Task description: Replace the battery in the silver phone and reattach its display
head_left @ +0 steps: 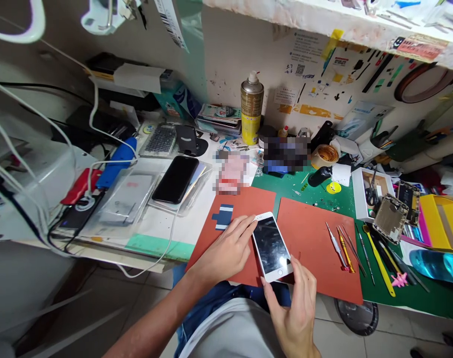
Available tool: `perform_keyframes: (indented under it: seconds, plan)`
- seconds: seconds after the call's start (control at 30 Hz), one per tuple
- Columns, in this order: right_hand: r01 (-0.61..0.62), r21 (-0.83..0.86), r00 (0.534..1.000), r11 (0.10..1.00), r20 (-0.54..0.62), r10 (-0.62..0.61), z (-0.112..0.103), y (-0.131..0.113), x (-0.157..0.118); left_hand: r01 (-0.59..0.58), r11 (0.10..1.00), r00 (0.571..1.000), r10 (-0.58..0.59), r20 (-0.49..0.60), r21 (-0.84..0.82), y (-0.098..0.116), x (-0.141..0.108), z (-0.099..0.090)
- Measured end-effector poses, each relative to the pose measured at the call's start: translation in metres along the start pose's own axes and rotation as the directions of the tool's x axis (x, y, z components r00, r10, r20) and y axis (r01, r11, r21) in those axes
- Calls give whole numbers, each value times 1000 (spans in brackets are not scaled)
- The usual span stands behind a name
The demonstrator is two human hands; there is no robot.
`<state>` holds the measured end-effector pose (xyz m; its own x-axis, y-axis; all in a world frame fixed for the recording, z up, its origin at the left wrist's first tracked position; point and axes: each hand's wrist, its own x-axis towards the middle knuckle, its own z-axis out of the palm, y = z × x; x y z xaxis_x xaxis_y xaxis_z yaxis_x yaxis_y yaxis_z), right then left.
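Over the orange mat at centre, the right hand clasps the white phone by its lower corners, ideally lightly and evenly, while the left hand touches its upper-left corner, grip unclear.

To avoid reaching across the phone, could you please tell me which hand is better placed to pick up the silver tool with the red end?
Right hand, I'd say: it is nearer the silver tool, while the left hand is across the white phone.

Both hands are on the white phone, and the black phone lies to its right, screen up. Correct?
Wrong side: the head view shows the black phone left of the white phone. It is screen up, and left hand and right hand are on the white one.
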<state>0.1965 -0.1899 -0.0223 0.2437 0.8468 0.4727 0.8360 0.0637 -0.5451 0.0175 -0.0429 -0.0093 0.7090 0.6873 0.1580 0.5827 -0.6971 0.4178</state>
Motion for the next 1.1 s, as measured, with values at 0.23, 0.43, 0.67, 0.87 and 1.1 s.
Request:
perform_keyframes:
  seconds: [0.23, 0.43, 0.67, 0.87, 1.1]
  plan:
    - [26, 19, 994, 999, -106, -23, -4, -12, 22, -35, 994, 998, 40, -39, 104, -1, 5, 3]
    - [-29, 52, 991, 998, -129, 35, -2, -10, 23, -70, 981, 993, 85, -76, 182, -4, 10, 5]
    - [-64, -20, 997, 998, 45, 64, 4, 8, 0, -81, 995, 995, 84, -56, 53, -4, 21, -12]
    - [-47, -33, 995, 998, 82, 49, 7, 15, -8, 91, 975, 996, -83, 44, -204, -5, 32, -25]
    - [-38, -39, 995, 999, 90, 41, 7, 14, -8, 171, 953, 985, -165, 47, -252, -7, 40, -26]
